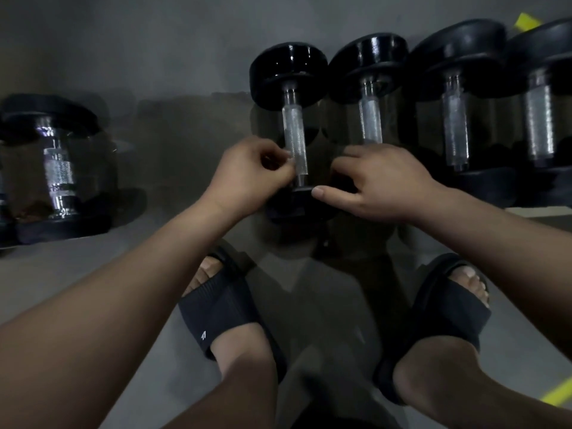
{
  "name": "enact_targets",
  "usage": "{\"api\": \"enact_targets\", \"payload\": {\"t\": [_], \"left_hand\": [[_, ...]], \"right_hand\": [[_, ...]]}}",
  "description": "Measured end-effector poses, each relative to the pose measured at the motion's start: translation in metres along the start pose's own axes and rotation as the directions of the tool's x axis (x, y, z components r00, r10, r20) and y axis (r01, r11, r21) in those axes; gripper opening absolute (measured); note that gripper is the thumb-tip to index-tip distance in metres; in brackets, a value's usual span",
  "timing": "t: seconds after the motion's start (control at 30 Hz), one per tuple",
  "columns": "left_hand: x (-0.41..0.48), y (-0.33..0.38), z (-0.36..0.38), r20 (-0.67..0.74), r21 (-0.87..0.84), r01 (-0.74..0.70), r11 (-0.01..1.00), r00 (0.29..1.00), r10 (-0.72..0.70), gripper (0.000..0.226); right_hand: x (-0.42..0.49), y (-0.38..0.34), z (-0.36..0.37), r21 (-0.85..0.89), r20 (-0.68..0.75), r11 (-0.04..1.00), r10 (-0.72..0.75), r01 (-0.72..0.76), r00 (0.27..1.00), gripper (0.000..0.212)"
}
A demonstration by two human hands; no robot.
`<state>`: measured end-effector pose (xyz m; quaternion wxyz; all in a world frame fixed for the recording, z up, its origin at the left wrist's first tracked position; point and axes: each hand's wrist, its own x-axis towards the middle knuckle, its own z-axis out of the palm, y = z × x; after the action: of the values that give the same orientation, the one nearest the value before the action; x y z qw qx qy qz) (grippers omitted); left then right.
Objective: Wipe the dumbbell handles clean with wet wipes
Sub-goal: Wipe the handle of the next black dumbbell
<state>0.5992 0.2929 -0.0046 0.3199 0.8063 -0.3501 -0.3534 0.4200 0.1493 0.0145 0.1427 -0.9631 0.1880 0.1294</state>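
the left grip (247, 178) is clenched at the lower part of the handle (294, 137) of the first dumbbell (289, 69) in a row of four. its fingertips are pinched together right against the knurled metal. a pale scrap seems to sit between them, but in this dim light i cannot tell whether it is a wet wipe or only glare. the right grip (374, 184) rests on the near head (297, 202) of that same dumbbell, thumb straight along its rim and fingers curled down its far side, so it looks to be grasping the head to steady it.

the neighbouring dumbbells (370, 119) lie just beside it on the right, and one more dumbbell (58, 171) lies well apart on the left. the person squats over the floor (93, 267) in dark slippers (223, 311).

my reading is that wiping of this first handle is in hand, at its near end. the next move likely calls for the left grip to close around the bar and travel up toward the far head, twisting to reach the underside, while the right grip keeps the weight from rolling. the other handles look untouched.
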Motion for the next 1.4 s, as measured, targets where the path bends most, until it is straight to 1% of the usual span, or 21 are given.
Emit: {"api": "enact_targets", "payload": {"t": [0.07, 0.13, 0.23, 0.27, 0.33, 0.37, 0.4, 0.5, 0.53, 0.6, 0.7, 0.77, 0.8, 0.87, 0.93, 0.97, 1.07, 1.13, 1.2, 1.33, 1.4], "left_hand": [[-0.001, -0.001, -0.001, 0.068, -0.173, 0.104, 0.979, 0.993, -0.094, 0.011], [-0.002, -0.001, 0.001, 0.074, -0.333, 0.191, 0.923, 0.982, -0.176, 0.011], [0.004, 0.0, 0.01, -0.012, -0.417, 0.22, 0.882, 0.969, -0.247, 0.021], [0.006, 0.001, 0.012, -0.017, -0.462, 0.238, 0.855, 0.961, -0.276, 0.024], [0.006, 0.0, 0.013, 0.028, -0.536, 0.296, 0.79, 0.942, -0.334, 0.029], [0.005, -0.001, 0.012, 0.062, -0.531, 0.326, 0.782, 0.936, -0.348, 0.032], [0.003, -0.001, 0.011, 0.097, -0.498, 0.348, 0.794, 0.933, -0.348, 0.034], [-0.003, 0.003, 0.012, 0.154, -0.348, 0.347, 0.871, 0.938, -0.312, 0.035], [-0.002, 0.006, 0.012, 0.142, -0.322, 0.339, 0.884, 0.94, -0.309, 0.034], [0.006, 0.015, 0.013, 0.044, -0.304, 0.314, 0.9, 0.948, -0.316, 0.028], [0.029, 0.021, 0.013, -0.137, -0.36, 0.26, 0.896, 0.935, -0.326, 0.026], [0.036, 0.02, 0.015, -0.178, -0.393, 0.24, 0.888, 0.927, -0.329, 0.025], [0.035, 0.019, 0.017, -0.178, -0.379, 0.242, 0.893, 0.928, -0.327, 0.025], [0.025, 0.016, 0.021, -0.132, -0.358, 0.278, 0.891, 0.93, -0.343, 0.025], [0.016, 0.015, 0.024, -0.092, -0.358, 0.309, 0.881, 0.928, -0.362, 0.025], [0.017, 0.016, 0.025, -0.097, -0.362, 0.307, 0.88, 0.926, -0.364, 0.025], [0.039, 0.029, 0.022, -0.188, -0.443, 0.27, 0.855, 0.904, -0.384, 0.02], [0.056, 0.036, 0.02, -0.26, -0.514, 0.26, 0.818, 0.861, -0.437, 0.019], [0.061, 0.035, 0.022, -0.284, -0.549, 0.267, 0.792, 0.832, -0.477, 0.021], [0.027, 0.027, 0.031, -0.209, -0.484, 0.313, 0.817, 0.866, -0.455, 0.019], [0.026, 0.025, 0.032, -0.198, -0.488, 0.323, 0.811, 0.864, -0.463, 0.019]], "right_hand": [[0.0, 0.0, 0.001, 0.019, -0.004, 1.0, 0.016, -0.016, 1.0, 0.078], [0.0, -0.001, 0.002, 0.033, -0.007, 0.999, 0.028, -0.027, 1.0, 0.078], [0.001, 0.0, 0.003, 0.032, -0.025, 0.999, 0.026, -0.025, 0.999, 0.077], [0.001, 0.0, 0.003, 0.033, -0.029, 0.999, 0.025, -0.024, 0.999, 0.077], [0.001, 0.0, 0.003, 0.036, -0.027, 0.999, 0.022, -0.021, 0.999, 0.076], [0.001, -0.001, 0.002, 0.035, -0.025, 0.999, 0.021, -0.02, 0.999, 0.075], [0.001, -0.001, 0.002, 0.035, -0.026, 0.999, 0.021, -0.02, 0.999, 0.075], [0.0, -0.001, 0.003, 0.034, -0.032, 0.999, 0.02, -0.019, 0.999, 0.072], [-0.001, -0.001, 0.003, 0.031, -0.033, 0.999, 0.019, -0.017, 0.999, 0.07], [-0.001, -0.001, 0.003, 0.029, -0.038, 0.999, 0.017, -0.016, 0.999, 0.068], [-0.001, -0.002, 0.003, 0.028, -0.061, 1.0, 0.013, -0.011, 0.998, 0.069], [-0.002, -0.002, 0.004, 0.026, -0.07, 1.0, 0.012, -0.01, 0.997, 0.07], [-0.002, -0.002, 0.004, 0.028, -0.07, 1.0, 0.011, -0.009, 0.997, 0.069], [-0.002, -0.003, 0.003, 0.033, -0.065, 0.999, 0.013, -0.011, 0.998, 0.067], [-0.002, -0.003, 0.003, 0.025, -0.055, 0.999, 0.022, -0.021, 0.998, 0.069], [-0.002, -0.003, 0.003, 0.02, -0.054, 0.999, 0.027, -0.026, 0.998, 0.071], [-0.002, -0.003, 0.002, 0.011, -0.057, 0.999, 0.036, -0.035, 0.998, 0.072], [-0.002, -0.003, 0.001, 0.012, -0.052, 0.999, 0.042, -0.041, 0.998, 0.074], [-0.002, -0.003, 0.002, 0.011, -0.05, 0.999, 0.046, -0.045, 0.998, 0.074], [-0.002, -0.004, 0.002, 0.008, -0.054, 0.999, 0.042, -0.041, 0.998, 0.072], [-0.002, -0.003, 0.002, 0.012, -0.072, 0.999, 0.041, -0.04, 0.997, 0.071]]}}
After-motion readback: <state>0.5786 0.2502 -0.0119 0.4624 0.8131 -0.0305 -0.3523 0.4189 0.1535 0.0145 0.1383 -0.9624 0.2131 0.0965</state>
